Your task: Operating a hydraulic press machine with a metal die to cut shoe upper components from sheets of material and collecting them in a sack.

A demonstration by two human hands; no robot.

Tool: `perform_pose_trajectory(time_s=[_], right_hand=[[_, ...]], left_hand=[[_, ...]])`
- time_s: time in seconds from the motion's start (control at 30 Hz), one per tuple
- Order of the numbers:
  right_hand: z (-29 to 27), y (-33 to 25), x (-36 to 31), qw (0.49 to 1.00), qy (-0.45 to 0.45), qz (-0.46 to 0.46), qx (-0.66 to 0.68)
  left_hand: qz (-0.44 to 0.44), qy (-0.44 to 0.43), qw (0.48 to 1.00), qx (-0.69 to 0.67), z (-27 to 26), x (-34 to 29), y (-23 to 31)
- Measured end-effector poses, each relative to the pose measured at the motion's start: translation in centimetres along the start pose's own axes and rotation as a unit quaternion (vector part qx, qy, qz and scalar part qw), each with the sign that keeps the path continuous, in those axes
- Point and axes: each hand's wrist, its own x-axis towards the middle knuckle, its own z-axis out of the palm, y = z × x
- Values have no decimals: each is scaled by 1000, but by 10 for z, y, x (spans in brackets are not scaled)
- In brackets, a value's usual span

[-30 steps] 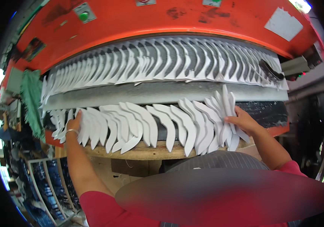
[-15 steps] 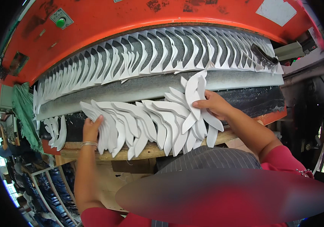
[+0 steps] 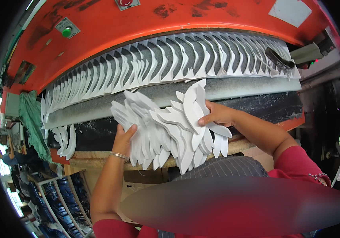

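White curved pieces, foam-like and leaf-shaped, overlap in a loose row along the near edge of the bench. At the row's left end, my left hand is closed on a bunch of them, its thumb on the near side and its other fingers hidden. My right hand grips several pieces at the right end, the thumb pressing on the front one. Those stand higher than the rest and fan out. Beyond lies a white cut-out sheet with a long run of curved openings over a grey surface.
A dark curved band-like tool rests on the sheet's right end. An orange machine body with a green button rises behind. A few white scraps lie at the left, near a green cloth. Racks stand lower left.
My left hand has moved right, pushing its bunch of white pieces closer to the others and bunching the row. The right hand still grips its pieces; the view has shifted slightly.
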Motion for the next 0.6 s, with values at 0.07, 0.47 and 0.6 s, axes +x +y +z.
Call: perform_pose_trajectory(time_s=[0.07, 0.47, 0.6], right_hand=[[-1, -2, -2, 1000, -17, -13, -5], [-21, 1, -3, 997, -60, 3, 39], [-28, 3, -1, 996, -83, 11, 23]], left_hand=[[-18, 5, 999, -49, 7, 2, -13], [-83, -99, 972, -196, 20, 13, -19], [-66, -118, 955, -266, 34, 10, -25]])
